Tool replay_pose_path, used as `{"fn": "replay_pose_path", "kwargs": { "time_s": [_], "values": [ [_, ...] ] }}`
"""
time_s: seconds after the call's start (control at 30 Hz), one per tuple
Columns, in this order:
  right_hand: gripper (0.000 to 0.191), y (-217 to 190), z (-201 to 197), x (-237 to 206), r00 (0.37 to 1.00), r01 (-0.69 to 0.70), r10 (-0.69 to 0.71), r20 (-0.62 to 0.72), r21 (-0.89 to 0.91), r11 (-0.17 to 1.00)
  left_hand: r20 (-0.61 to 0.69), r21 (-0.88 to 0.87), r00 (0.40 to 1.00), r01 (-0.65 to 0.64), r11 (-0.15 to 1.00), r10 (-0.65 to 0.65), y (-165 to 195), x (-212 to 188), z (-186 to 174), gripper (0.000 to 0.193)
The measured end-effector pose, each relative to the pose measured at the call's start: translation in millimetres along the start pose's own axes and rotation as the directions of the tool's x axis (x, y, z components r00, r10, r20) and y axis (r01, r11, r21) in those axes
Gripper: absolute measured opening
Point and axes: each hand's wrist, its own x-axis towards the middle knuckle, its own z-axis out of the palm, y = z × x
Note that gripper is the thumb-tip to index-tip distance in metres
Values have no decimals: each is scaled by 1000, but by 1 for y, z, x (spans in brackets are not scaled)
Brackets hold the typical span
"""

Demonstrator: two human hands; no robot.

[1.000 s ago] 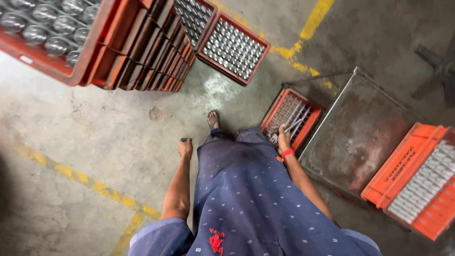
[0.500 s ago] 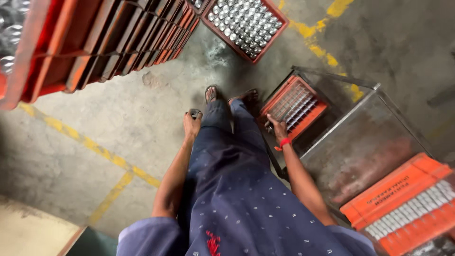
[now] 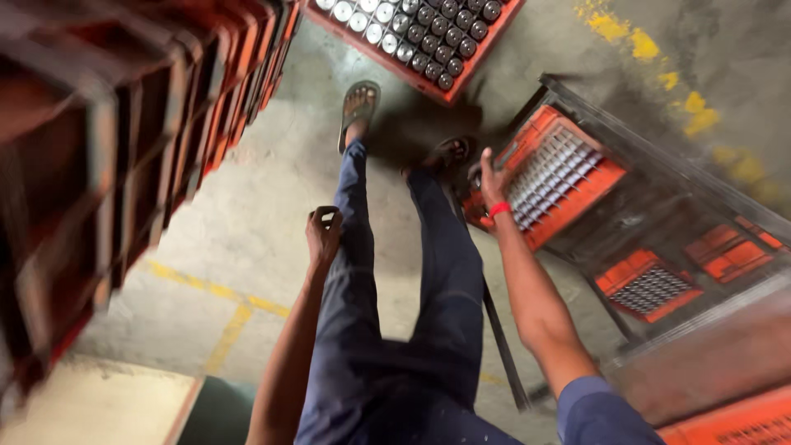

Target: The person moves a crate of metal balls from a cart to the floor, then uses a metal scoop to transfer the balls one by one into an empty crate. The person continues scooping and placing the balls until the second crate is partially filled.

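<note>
Single head cam, tilted, looks steeply down at concrete floor (image 3: 247,214).

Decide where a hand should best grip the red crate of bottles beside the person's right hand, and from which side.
Probably the near end wall of the red crate, approached from the person's side. That rim faces the right hand, which is already at it; bottle tops fill the inside, leaving only the walls to grasp. The left hand hangs free.

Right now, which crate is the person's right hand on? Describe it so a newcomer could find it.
Start at the dark metal trolley frame on the right. The orange crate sits at its near end, full of silver-capped bottles. Unlike the other crates, the right hand, wearing a red wristband, touches its edge.
</note>
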Motion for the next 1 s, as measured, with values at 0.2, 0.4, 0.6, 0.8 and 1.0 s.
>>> {"fn": "replay_pose_path", "kwargs": {
  "time_s": [0.2, 0.4, 0.6, 0.8, 1.0],
  "values": [
    [52, -60, 58, 134, 970, 232, -227, -87, 54, 971, -32, 193, 996, -76, 978, 84, -28, 109, 11, 23],
    [35, -78, 69, 223, 959, 184, -150, 239, -126, 975, -22, 294, 998, -47, 955, 56, -65, 167, 9, 23],
    [26, -41, 73, 235, 980, 168, -157, 120, -90, 982, 25, 209, 986, -168, 963, 167, -68, 187, 30, 21],
    [38, 43, 88, 205, 983, 150, -168, 78, 196, 969, 47, 345, 904, -413, 843, 424, 1, 232, 76, 19],
    [41, 136, 128, 124, 930, -360, 334, 155, 575, 735, 203, 688, 741, -573, 445, 640, 131, 322, 134, 61]
  ]
}}
